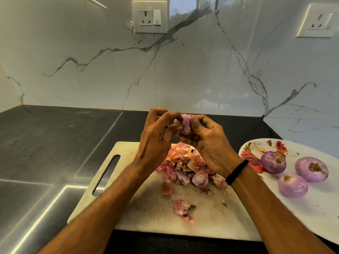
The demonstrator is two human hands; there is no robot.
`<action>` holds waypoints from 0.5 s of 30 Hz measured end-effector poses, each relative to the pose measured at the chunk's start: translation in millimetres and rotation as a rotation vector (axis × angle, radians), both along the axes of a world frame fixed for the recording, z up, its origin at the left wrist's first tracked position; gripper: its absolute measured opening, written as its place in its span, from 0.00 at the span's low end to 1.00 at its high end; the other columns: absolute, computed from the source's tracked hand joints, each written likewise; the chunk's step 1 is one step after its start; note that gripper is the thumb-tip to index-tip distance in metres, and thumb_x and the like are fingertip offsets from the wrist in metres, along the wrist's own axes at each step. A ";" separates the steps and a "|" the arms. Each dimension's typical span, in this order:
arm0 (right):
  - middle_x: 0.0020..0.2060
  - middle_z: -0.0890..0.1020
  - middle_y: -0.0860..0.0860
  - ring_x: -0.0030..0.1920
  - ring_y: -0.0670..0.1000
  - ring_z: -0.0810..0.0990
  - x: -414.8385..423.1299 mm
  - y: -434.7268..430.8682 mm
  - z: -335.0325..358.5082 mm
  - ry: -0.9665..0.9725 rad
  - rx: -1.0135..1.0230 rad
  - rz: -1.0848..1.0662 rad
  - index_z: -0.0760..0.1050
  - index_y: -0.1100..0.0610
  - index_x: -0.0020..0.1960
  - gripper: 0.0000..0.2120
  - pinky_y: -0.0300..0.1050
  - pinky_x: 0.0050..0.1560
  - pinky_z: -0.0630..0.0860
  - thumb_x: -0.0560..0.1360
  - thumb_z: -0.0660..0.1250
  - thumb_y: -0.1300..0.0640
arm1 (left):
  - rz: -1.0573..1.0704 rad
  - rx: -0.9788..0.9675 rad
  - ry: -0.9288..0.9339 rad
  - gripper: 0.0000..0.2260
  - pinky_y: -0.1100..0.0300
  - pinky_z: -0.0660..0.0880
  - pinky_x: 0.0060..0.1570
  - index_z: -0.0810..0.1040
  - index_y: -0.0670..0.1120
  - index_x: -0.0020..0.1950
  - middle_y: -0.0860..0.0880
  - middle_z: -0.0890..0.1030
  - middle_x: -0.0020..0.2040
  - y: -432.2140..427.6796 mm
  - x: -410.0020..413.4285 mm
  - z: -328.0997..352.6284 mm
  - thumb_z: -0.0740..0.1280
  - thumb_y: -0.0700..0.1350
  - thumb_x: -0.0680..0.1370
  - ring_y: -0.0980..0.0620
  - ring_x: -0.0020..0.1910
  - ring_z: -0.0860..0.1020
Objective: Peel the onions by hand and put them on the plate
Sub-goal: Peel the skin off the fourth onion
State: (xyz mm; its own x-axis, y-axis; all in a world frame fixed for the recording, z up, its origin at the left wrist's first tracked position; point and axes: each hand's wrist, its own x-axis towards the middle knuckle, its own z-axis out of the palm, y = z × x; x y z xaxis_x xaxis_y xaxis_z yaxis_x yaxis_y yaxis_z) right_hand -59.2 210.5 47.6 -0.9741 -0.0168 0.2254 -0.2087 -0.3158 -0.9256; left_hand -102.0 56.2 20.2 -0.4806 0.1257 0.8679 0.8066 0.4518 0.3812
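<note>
A home kitchen is indicated: a dark stone counter (55, 143) is backed by a marble-veined wall (183, 70) fitted with sockets (149, 17), and a cutting board (156, 213) and flowered plate (311, 208) are laid near its front edge.

Bare counter (55, 143) stretches left of the cutting board (146, 213), peel heap (185, 167) crowds the board's far half, three peeled onions (311, 169) sit at the far end of the plate (311, 209), its near part bare, wall (183, 70) behind.

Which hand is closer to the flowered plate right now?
Right. The right hand sits just left of the plate, holding the onion; the left hand is farther left, across that onion.
</note>
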 end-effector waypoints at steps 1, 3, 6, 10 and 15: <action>0.54 0.81 0.63 0.51 0.61 0.84 -0.1 0.0 -0.3 -0.003 0.003 0.000 0.74 0.63 0.59 0.19 0.53 0.51 0.82 0.75 0.63 0.51 | 0.007 -0.002 0.003 0.10 0.73 0.72 0.50 0.80 0.45 0.58 0.45 0.72 0.55 -0.2 -0.6 -0.3 0.71 0.36 0.78 0.55 0.52 0.73; 0.53 0.82 0.62 0.50 0.60 0.84 0.2 0.5 -0.1 -0.007 0.002 0.000 0.75 0.62 0.59 0.18 0.52 0.50 0.83 0.74 0.63 0.51 | 0.015 -0.005 0.017 0.09 0.74 0.72 0.50 0.80 0.44 0.57 0.44 0.72 0.54 0.0 -0.6 -0.9 0.71 0.36 0.77 0.56 0.52 0.72; 0.51 0.82 0.60 0.49 0.59 0.84 0.5 0.0 0.0 -0.014 -0.001 0.001 0.75 0.62 0.58 0.18 0.52 0.50 0.83 0.74 0.63 0.51 | 0.031 -0.044 0.030 0.09 0.75 0.72 0.51 0.80 0.43 0.57 0.44 0.72 0.54 -1.5 -1.4 -1.7 0.70 0.35 0.78 0.58 0.52 0.71; 0.52 0.82 0.61 0.49 0.60 0.84 0.7 -0.3 0.5 -0.024 -0.010 -0.002 0.75 0.62 0.58 0.18 0.52 0.50 0.83 0.74 0.63 0.52 | 0.035 -0.071 -0.014 0.09 0.70 0.74 0.51 0.79 0.42 0.57 0.49 0.69 0.54 -0.5 0.0 -1.3 0.63 0.43 0.81 0.55 0.53 0.72; 0.51 0.82 0.61 0.48 0.59 0.84 2.6 -3.5 1.6 -0.054 -0.042 0.012 0.74 0.63 0.58 0.16 0.51 0.48 0.83 0.76 0.63 0.53 | 0.054 -0.078 -0.054 0.09 0.67 0.75 0.49 0.80 0.40 0.56 0.50 0.68 0.53 0.7 2.6 0.9 0.62 0.42 0.80 0.51 0.52 0.73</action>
